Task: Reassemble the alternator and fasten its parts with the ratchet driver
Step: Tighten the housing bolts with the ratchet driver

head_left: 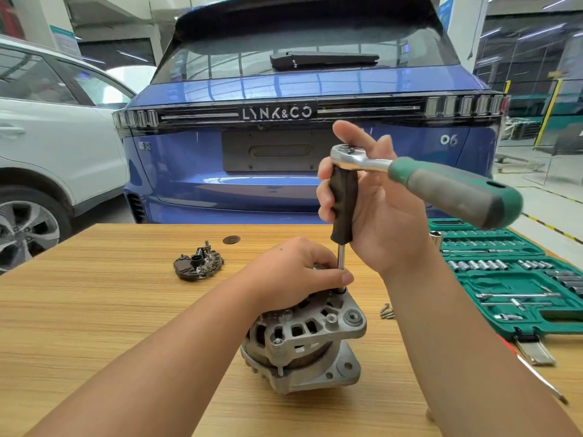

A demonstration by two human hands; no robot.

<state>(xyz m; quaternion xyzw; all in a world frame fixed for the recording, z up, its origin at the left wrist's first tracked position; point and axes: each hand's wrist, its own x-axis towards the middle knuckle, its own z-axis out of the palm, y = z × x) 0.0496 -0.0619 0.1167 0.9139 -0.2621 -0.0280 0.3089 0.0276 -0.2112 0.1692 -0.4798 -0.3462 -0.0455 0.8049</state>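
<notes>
A: Item one, the grips. Our right hand wraps its fingers round the black handle of the spinner driver, with the ratchet driver seated on top and its green-and-grey handle jutting out to the right. Our left hand rests on the top of the alternator, fingers curled over the housing, fingertips beside the steel shank where it meets the casting.

B: Item two, the alternator. It stands upright near the middle of the wooden table, under the left hand. Cast grey metal, ribbed and slotted, with bored mounting ears. We judge it heavy, rigid and stable on its base; best held by the housing rim or the ears, not the vents.

A: Item three, the tool. Chrome head, rubbery handle, slim polished shank. We expect the tall stack to wobble unless it is steadied low down.

B: Item four, outlying parts. A dark rectifier plate lies well apart to the left; loose screws lie to the right of the alternator; an open green socket case sits at the table's right edge.
</notes>
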